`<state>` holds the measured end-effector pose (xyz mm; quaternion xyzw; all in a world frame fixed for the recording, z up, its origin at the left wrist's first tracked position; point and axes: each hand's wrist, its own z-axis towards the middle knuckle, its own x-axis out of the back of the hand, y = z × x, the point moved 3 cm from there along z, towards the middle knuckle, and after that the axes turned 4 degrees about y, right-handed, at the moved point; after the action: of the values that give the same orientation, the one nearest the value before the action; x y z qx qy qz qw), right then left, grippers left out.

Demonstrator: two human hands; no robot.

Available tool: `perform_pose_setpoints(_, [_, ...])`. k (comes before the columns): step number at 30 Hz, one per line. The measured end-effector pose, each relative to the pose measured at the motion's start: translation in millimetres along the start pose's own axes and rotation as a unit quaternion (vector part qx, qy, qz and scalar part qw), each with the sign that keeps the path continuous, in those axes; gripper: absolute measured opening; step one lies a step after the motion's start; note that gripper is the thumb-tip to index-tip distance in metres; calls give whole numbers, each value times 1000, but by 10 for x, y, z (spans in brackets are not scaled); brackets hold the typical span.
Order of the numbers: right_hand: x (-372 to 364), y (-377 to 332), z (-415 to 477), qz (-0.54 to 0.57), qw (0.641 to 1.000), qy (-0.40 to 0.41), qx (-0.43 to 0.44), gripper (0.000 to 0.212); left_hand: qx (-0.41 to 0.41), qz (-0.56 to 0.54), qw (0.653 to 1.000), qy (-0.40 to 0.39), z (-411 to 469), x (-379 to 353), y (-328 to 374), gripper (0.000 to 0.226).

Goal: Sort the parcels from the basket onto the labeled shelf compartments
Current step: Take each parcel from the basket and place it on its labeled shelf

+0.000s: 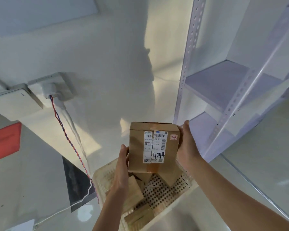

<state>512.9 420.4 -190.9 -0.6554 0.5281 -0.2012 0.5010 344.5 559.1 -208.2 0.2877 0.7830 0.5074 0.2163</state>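
Note:
A brown cardboard parcel (154,147) is held up above the basket, label side facing me. Its white shipping label reads "4044" in black pen, and a small red tag reads "1-2". My left hand (121,170) grips its left side and my right hand (188,145) grips its right side. Below it stands the white perforated basket (163,194) with several more cardboard parcels (135,194) inside. The white metal shelf (223,90) stands to the right, and the boards in view are bare.
A wall socket (54,90) at the left carries a twisted red-blue cable (70,142) and a white cable running down beside the basket. A red sheet (5,142) lies at the far left. The shelf's perforated upright (187,64) rises just right of the parcel.

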Motion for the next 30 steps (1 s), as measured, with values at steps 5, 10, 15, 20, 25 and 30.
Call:
perform_pose_setpoints(5, [486, -226, -205, -30, 999, 0, 31, 58, -29, 6, 998, -59, -313, -567, 87, 59])
perform_pose_setpoints(10, [1174, -438, -433, -46, 998, 8, 50, 67, -96, 25, 989, -110, -650, -1235, 68, 62])
perform_pose_setpoints(15, [2063, -731, -687, -40, 996, 11, 79, 61, -111, 28, 985, -126, -1012, -2018, -8, 60])
perform_pose_setpoints(20, [2852, -1021, -816, -34, 992, 28, 115, 68, -89, 26, 985, -147, -1301, -2788, -86, 59])
perform_pose_setpoints(25, [3490, -1234, -840, 14, 992, 40, 115, 71, -83, 39, 980, -174, -1481, -3431, -54, 56])
perform_pose_setpoints(30, [3972, -1442, -780, 84, 989, 48, 110, 71, -93, 56, 979, -173, -1436, -4000, -31, 56])
